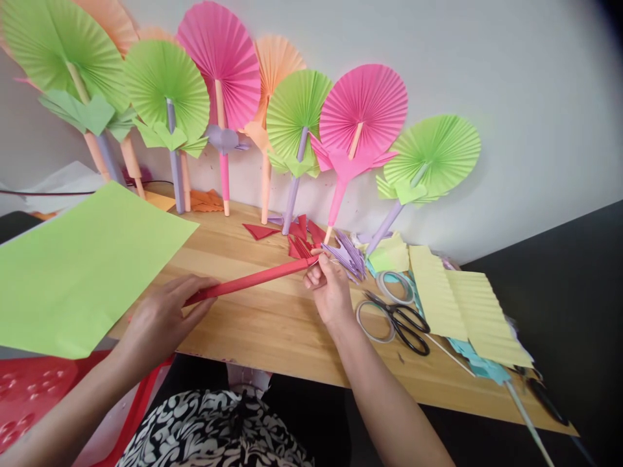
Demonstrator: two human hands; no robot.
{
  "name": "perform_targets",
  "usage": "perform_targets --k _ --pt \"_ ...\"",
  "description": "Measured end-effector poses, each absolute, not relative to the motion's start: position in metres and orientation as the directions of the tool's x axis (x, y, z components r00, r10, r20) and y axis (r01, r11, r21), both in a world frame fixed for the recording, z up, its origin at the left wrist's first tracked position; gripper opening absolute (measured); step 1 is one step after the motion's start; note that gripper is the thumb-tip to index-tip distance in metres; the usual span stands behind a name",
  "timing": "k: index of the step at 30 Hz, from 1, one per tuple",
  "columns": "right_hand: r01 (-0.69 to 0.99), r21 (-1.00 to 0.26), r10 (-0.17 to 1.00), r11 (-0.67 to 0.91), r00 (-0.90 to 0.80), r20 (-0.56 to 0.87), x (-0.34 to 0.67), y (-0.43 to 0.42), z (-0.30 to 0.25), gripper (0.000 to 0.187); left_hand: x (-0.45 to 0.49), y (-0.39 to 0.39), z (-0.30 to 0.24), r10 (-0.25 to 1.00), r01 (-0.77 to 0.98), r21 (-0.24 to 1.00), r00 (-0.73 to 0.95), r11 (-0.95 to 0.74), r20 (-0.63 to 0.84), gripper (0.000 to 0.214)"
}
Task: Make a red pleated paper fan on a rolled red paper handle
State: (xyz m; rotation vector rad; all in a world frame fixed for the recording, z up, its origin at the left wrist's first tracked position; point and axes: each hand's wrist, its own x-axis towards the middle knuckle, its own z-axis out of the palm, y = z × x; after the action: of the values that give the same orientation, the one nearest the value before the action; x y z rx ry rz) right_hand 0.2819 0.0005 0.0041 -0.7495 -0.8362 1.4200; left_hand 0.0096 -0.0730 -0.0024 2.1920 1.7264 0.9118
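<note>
A long, narrow red folded paper strip (pixel 263 275) spans the space between my two hands, slanting up to the right above the wooden table. My left hand (pixel 168 311) grips its lower left end between thumb and fingers. At the upper right end, my right hand (pixel 331 285) pinches the strip, its fingers curled. Just beyond that hand lie red paper pieces (pixel 302 243) and a bundle of folded purple paper (pixel 348 254). To its right, black scissors (pixel 402 321) rest across a roll of tape (pixel 374 322), with another tape roll (pixel 395 287) close behind.
Pleated paper fans on sticks, such as a pink fan (pixel 367 104) and a green fan (pixel 168 84), lean along the wall. A green paper sheet (pixel 92 266) overhangs the left side. Pleated yellow paper (pixel 479 311) covers the right end. A red tray (pixel 34 389) sits lower left.
</note>
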Motion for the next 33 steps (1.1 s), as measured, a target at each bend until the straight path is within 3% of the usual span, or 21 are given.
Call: perform_targets --k 5,10,14,18,25,29,33 --pt "-0.452 -0.890 0.993 0.064 -0.061 0.102 0.280 -0.002 0.003 0.032 0.006 -0.070 -0.009 0.828 0.873 0.306 0.174 -0.380 0.533 0.021" --pt "-0.320 -0.940 0.989 0.121 -0.042 0.142 0.279 -0.002 0.001 0.030 0.002 -0.072 -0.009 0.785 0.892 0.234 0.185 -0.386 0.592 0.016" --pt "-0.248 -0.955 0.984 0.161 -0.029 0.173 0.278 -0.003 -0.002 0.019 0.001 -0.074 -0.008 0.818 0.888 0.247 0.208 -0.388 0.537 0.030" --pt "-0.283 -0.948 0.987 0.148 -0.015 0.159 0.280 -0.001 -0.001 0.020 0.001 -0.077 -0.005 0.855 0.863 0.303 0.240 -0.405 0.460 0.032" --pt "-0.496 -0.836 0.938 0.235 0.340 0.062 0.304 0.016 0.012 0.030 -0.007 -0.077 0.010 0.932 0.882 0.413 0.077 -0.229 0.353 0.035" --pt "-0.351 -0.847 0.834 0.400 0.523 0.177 0.307 0.015 0.015 0.029 -0.004 -0.076 0.009 0.948 0.876 0.445 0.043 -0.187 0.315 0.036" --pt "-0.173 -0.877 0.802 0.449 0.510 0.310 0.299 0.006 0.012 0.024 0.001 -0.074 0.006 0.952 0.868 0.459 0.051 -0.192 0.303 0.036"
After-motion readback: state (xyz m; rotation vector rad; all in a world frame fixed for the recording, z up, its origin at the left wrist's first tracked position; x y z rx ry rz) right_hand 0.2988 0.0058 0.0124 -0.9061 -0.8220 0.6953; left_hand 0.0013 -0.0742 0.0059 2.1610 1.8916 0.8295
